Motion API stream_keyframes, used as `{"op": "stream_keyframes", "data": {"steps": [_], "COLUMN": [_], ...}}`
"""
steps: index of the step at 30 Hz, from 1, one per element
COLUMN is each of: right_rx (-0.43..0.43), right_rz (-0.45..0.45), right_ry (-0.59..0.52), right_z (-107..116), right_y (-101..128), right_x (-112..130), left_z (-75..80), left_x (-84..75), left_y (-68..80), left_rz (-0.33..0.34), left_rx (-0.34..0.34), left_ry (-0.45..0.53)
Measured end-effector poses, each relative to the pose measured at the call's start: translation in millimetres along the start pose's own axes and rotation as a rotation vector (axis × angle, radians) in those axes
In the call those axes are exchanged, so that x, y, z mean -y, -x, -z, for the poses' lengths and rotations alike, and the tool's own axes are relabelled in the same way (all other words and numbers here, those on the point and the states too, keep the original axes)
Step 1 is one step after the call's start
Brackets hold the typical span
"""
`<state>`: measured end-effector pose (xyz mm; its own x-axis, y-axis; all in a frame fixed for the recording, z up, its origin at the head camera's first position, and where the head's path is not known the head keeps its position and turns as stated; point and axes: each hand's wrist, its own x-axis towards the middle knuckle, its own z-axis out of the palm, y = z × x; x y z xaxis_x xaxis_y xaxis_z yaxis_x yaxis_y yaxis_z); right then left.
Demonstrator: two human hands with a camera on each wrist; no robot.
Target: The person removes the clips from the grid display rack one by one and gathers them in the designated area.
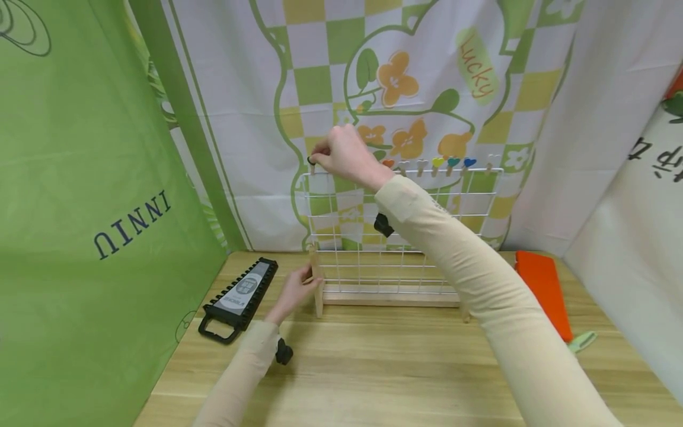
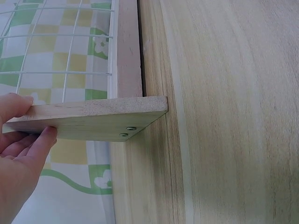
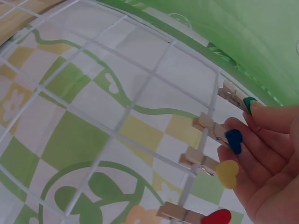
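A white wire grid point(image 1: 395, 251) stands upright on a wooden base point(image 1: 395, 298) at the back of the table. My right hand point(image 1: 347, 155), raised to the grid's upper left corner, pinches a small wooden clothespin point(image 3: 232, 95) by its green heart end; the pin sits on the top wire. Beside it in the right wrist view are clothespins with a blue heart point(image 3: 233, 141), a yellow heart point(image 3: 227, 173) and a red heart point(image 3: 217, 217). Lower down, my left hand point(image 1: 294, 290) grips the stand's wooden side piece point(image 2: 98, 109) between thumb and fingers.
More heart clothespins, including a teal one point(image 1: 453, 161), line the top wire to the right. A black slotted rack point(image 1: 245, 293) lies on the table at left. An orange-red flat object point(image 1: 544, 290) and a light green item point(image 1: 583, 341) lie at right. Printed curtains point(image 1: 309, 86) hang behind.
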<state>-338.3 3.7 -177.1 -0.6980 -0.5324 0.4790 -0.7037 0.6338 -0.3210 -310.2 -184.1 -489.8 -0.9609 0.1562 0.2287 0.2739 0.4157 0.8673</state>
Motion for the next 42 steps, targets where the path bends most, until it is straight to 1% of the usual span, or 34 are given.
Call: {"op": "stream_keyframes", "data": {"steps": [6, 10, 13, 17, 22, 26, 31, 34, 38, 40, 42], "right_rx": [-0.039, -0.054, -0.084, -0.133, -0.164, -0.166, -0.175, -0.168, -0.139, -0.119, -0.102], "right_rz": [0.003, -0.006, 0.012, 0.053, 0.059, 0.061, 0.079, 0.081, 0.070, 0.057, 0.035], "right_ry": [-0.039, -0.095, -0.117, -0.118, -0.118, -0.146, -0.177, -0.180, -0.189, -0.196, -0.210], "right_z": [11, 20, 24, 28, 27, 24, 14, 4, -12, -20, -27], "right_y": [5, 14, 21, 34, 50, 64, 82, 92, 104, 111, 117], "right_x": [6, 11, 12, 10, 7, 3, -4, -10, -20, -25, -29], "left_z": [-2.3, -2.5, -2.4, -2.5, -2.7, -3.9, -4.3, -4.1, -3.4, -3.7, -2.5], "left_x": [-0.7, -1.5, -1.6, -1.7, -1.6, 0.0, 2.4, 2.5, 0.7, 0.6, -8.6], "left_y": [-0.6, -0.1, 0.1, -0.1, 0.1, -0.3, -1.5, -1.2, -0.5, 0.3, 3.5], "left_rz": [0.002, -0.011, -0.009, -0.016, -0.034, -0.047, -0.039, -0.026, -0.009, -0.024, -0.027], "left_rx": [-0.010, -0.026, -0.028, -0.026, -0.031, -0.031, -0.010, -0.005, 0.004, 0.002, 0.011], "left_ry": [0.010, 0.012, 0.006, -0.008, -0.016, -0.032, 0.007, 0.013, 0.024, 0.022, 0.023]}}
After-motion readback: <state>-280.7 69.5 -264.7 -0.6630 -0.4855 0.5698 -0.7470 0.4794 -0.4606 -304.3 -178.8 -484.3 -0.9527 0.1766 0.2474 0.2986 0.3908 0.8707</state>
